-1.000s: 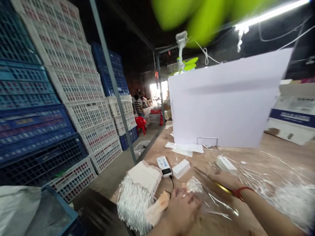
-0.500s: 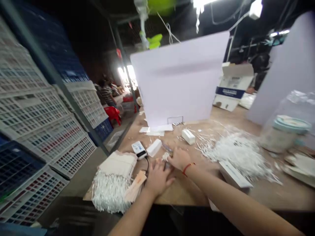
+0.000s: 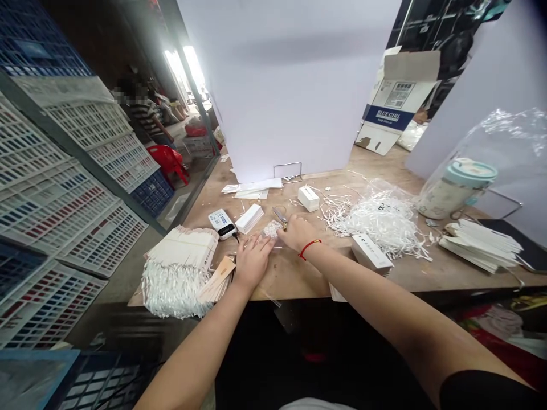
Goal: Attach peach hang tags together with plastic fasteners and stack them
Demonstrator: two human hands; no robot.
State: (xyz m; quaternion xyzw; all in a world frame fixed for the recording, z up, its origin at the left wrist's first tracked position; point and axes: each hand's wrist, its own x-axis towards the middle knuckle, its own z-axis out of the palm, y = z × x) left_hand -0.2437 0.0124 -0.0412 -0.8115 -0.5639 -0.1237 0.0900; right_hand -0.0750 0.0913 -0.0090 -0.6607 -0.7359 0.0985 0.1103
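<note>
**Findings at my work station**

My left hand point(image 3: 252, 262) lies flat on the counter point(image 3: 290, 279) near its front edge. Its fingers point(image 3: 261, 246) are spread open and hold nothing, with the tips just beside a small tuft of white strands point(image 3: 272, 229). My right hand point(image 3: 299, 234) is immediately beyond, its fingers curled downward next to the tuft. Small scissors point(image 3: 280, 216) sit at those fingertips, blades toward the back edge; I cannot tell whether they are gripped. A red string bracelet point(image 3: 310, 247) circles my right wrist.

Left of my hands stand a power bank point(image 3: 221, 223) and a stack of white cards point(image 3: 250, 218). A bundle of tags with white strands point(image 3: 177, 273) occupies the front left corner. To the right lies a heap of white strands point(image 3: 371, 219), with a white box point(image 3: 371, 253) at its front. A person in a striped shirt point(image 3: 143, 111) is visible beyond the stacked plastic crates point(image 3: 72, 171).
</note>
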